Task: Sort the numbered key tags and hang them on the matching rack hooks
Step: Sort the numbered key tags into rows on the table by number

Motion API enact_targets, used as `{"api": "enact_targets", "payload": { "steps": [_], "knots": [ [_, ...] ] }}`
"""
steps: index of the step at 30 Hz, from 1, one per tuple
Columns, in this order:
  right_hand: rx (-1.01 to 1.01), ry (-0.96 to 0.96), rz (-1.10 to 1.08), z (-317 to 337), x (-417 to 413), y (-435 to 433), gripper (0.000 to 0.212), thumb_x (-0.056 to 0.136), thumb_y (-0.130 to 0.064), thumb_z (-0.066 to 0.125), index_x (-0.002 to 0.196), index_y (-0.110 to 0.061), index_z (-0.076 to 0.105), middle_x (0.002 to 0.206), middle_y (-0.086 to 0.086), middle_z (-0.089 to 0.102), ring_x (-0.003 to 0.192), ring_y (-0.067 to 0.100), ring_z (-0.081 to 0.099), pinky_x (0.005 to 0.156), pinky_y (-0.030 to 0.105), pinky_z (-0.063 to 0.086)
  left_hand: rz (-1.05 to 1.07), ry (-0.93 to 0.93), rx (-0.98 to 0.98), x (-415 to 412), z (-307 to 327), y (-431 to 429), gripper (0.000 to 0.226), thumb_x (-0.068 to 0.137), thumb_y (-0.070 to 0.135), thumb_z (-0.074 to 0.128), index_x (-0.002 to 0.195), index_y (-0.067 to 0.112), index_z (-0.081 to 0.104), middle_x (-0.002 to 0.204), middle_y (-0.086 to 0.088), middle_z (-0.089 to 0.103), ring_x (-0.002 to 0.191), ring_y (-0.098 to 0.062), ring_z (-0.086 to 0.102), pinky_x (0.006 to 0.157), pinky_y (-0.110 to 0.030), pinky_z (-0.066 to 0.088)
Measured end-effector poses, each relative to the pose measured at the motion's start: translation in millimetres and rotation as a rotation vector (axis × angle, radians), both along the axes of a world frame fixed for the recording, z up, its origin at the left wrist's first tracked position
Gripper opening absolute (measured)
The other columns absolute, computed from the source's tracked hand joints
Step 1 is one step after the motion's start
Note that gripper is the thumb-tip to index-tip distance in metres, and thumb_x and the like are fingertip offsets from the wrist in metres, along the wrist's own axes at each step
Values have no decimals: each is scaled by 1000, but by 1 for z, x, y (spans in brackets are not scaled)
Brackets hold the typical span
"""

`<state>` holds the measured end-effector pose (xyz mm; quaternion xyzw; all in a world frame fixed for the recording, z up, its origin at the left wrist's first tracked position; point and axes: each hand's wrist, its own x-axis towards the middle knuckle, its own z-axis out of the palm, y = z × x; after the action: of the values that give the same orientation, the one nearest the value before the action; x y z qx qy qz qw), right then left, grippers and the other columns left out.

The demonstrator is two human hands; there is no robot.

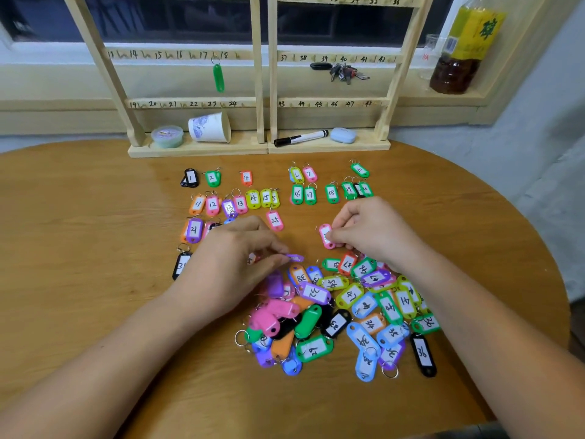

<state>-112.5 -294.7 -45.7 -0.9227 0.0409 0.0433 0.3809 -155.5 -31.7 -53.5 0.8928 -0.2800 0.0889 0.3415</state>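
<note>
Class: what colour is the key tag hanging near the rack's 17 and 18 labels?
Green. The hanging tag shows best in the head view, the only view given.

Numbered key tags (348, 294) lie heaped (others in rows (253, 198) behind); one green tag (218, 78) hangs on the wooden rack (260, 90).

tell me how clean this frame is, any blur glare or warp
Head view: wide-angle stretch at the edges, the bottle leans and the forearms balloon; light is soft and even, with faint shadows and no strong glare on the table; the purple tag pinched by the left hand is blurred, while numbers on the laid-out tags read clearly.
</note>
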Motion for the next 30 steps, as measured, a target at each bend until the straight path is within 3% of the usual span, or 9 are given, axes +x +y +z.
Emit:
{"api": "enact_targets", "payload": {
  "steps": [2,5,7,9,12,18,20,24,30],
  "knots": [
    [-28,15,19,0,-1,1,14,80,-19,89,77,-19,75,69,-6,76,68,13,73,69,42,61,-12,-31,3,0,0,0,10,92,25,85,101,29,83,94,16,66,84,-7,67,75,-17,49],
    [-68,-8,36,2,-4,-1,16,86,-29,85,78,-20,74,70,-7,76,52,-1,59,58,30,46,-19,-70,-9,-2,0,-2,12,93,20,84,102,29,83,97,14,67,85,-8,68,76,-28,54],
    [-48,-110,22,5,-7,-2,17,93,-33,79,80,-22,73,73,-3,76,52,3,58,58,31,45,-21,-97,-42,-3,1,-4,11,94,18,82,102,26,83,99,14,68,87,-10,69,77,-33,55],
    [93,-170,72,10,-11,0,15,97,-31,75,85,-22,75,77,2,76,63,14,64,65,37,51,-21,-125,-87,-3,2,-6,11,95,14,80,102,23,83,103,12,70,89,-10,71,79,-34,56],
    [382,-16,246,12,-20,10,6,99,-23,75,99,-18,77,86,6,79,72,16,67,63,27,49,-11,-173,-133,-4,5,-11,15,93,9,81,102,21,84,107,10,71,98,-8,71,86,-26,54],
    [665,37,348,5,-26,18,22,96,-3,73,118,-8,72,95,26,75,79,32,64,63,28,53,22,-165,-202,-6,5,-14,20,88,0,83,97,18,83,109,10,74,104,-6,71,91,-19,51],
    [684,37,378,7,-27,17,20,101,0,65,119,-6,71,95,24,76,79,28,70,64,27,53,64,-97,-258,-7,5,-16,13,89,11,84,97,21,82,98,13,76,93,-6,71,81,-16,50],
    [590,3,433,8,-31,15,6,100,-3,69,103,-7,72,93,13,80,77,20,72,65,25,54,139,340,-639,-10,3,-23,12,90,7,83,99,13,78,85,-2,80,64,-2,67,59,-14,49],
    [545,-75,383,1,-28,13,10,98,-16,75,96,-7,72,78,1,72,71,14,65,59,27,50,137,497,-785,-10,0,-25,24,88,4,82,108,4,68,89,-14,81,85,-27,80,67,-23,57]
  ]
}}
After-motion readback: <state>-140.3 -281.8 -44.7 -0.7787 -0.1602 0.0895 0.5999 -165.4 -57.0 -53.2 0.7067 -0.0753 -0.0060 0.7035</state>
